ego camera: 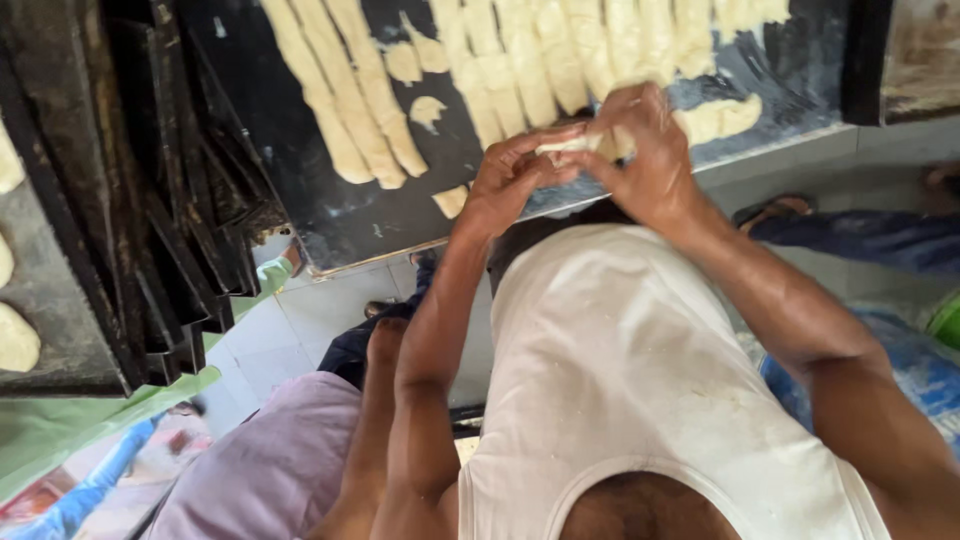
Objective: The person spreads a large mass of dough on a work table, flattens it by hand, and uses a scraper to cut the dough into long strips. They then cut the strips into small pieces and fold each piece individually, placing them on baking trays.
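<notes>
My left hand [510, 175] and my right hand [645, 155] meet over the near edge of a black worktop [300, 180]. Together they pinch a pale piece of dough [572, 145] between the fingers. Long strips of dough [355, 90] lie in rows on the worktop beyond my hands. Small dough scraps [428, 110] lie between the strips. My white sleeveless shirt [620, 370] fills the lower middle of the view.
A stack of dark baking trays [150, 200] stands at the left, with pale dough rounds [15, 335] on one. Another person in a lilac garment [270, 460] is close at my left, arm [370, 430] alongside mine. Tiled floor [300, 320] below; a sandalled foot [770, 210] at right.
</notes>
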